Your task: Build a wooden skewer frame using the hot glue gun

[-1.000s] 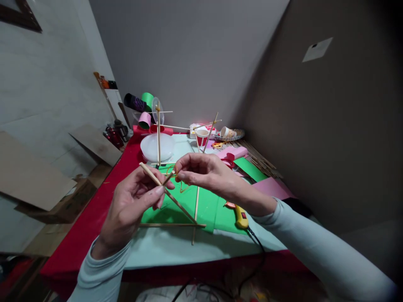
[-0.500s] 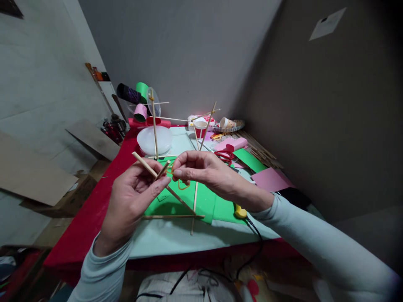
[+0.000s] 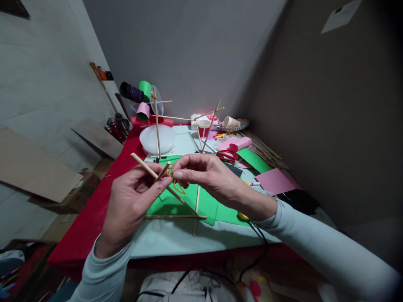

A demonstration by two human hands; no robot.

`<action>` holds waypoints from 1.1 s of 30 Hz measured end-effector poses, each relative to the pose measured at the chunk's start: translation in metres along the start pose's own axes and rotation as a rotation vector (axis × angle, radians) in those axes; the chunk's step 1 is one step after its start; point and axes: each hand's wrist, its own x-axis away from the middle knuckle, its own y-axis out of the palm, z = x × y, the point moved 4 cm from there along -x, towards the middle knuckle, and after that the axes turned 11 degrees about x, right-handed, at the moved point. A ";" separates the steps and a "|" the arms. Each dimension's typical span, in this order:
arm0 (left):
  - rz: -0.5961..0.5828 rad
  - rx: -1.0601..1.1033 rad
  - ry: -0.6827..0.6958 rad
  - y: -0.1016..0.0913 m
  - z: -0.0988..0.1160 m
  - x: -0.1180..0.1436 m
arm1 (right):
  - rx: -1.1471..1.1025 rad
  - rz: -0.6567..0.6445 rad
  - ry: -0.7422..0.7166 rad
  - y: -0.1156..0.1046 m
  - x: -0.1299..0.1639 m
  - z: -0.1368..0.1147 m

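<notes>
My left hand [image 3: 134, 195] is closed around two thin wooden sticks [image 3: 143, 163] where they cross, thumb pressed along them. These sticks belong to a frame of several sticks, with more uprights and crossbars standing behind. Just right of the crossing, my right hand [image 3: 209, 178] pinches a yellow-orange rubber band [image 3: 180, 188], whose loop hangs below the fingertips. Part of the band lies against the end of the short stick, but the fingers hide how far it goes around. Beneath the frame lie green sheets [image 3: 176, 209] on the table.
A white plate [image 3: 157, 140] stands at the back left, near paper rolls [image 3: 144, 111]. Red-handled scissors [image 3: 227, 157], a red paper cup [image 3: 204, 128], pink sheets [image 3: 275, 181] and a bundle of sticks [image 3: 266, 152] lie to the right. A yellow-handled tool [image 3: 243, 216] with a black cord is by the right forearm.
My right hand has brought the rubber band closer to the sticks, and its fingertips now meet the left thumb. The left hand keeps its grip. The view has shifted slightly.
</notes>
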 end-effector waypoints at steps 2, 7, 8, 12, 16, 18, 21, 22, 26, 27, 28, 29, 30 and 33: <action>-0.005 -0.009 -0.001 0.000 0.001 0.001 | -0.014 -0.002 0.004 0.000 0.002 0.000; -0.013 -0.022 -0.002 -0.001 0.004 0.003 | -0.017 0.004 0.030 0.002 0.008 -0.001; -0.022 -0.021 -0.006 -0.001 0.004 0.003 | -0.012 0.004 0.032 0.003 0.008 -0.001; -0.042 -0.042 -0.002 -0.003 0.003 0.004 | -0.009 0.002 0.028 0.003 0.010 0.000; -0.034 -0.051 0.010 -0.005 0.001 0.003 | -0.042 0.001 -0.015 0.000 0.009 0.002; -0.023 -0.045 0.010 -0.006 0.000 0.003 | -0.038 0.012 -0.020 -0.002 0.008 0.002; -0.028 -0.031 0.016 -0.007 -0.002 0.002 | -0.021 0.033 -0.016 -0.002 0.009 0.001; -0.035 -0.028 0.018 -0.007 -0.003 0.002 | -0.011 0.041 -0.018 -0.002 0.010 0.001; -0.046 -0.047 0.028 -0.007 -0.002 0.001 | 0.075 0.107 -0.074 -0.003 0.012 -0.001; -0.047 -0.053 0.029 -0.006 -0.001 0.002 | 0.127 0.138 -0.097 -0.004 0.012 -0.001; -0.048 -0.059 0.031 -0.006 -0.001 0.002 | 0.199 0.174 -0.128 -0.005 0.012 -0.002; -0.047 -0.067 0.029 -0.006 0.000 0.002 | 0.289 0.213 -0.159 -0.007 0.013 -0.003; -0.046 -0.073 0.029 -0.005 0.000 0.002 | 0.388 0.252 -0.190 -0.009 0.013 -0.005; -0.042 -0.088 0.028 -0.005 0.002 0.002 | 0.631 0.333 -0.298 -0.013 0.016 -0.009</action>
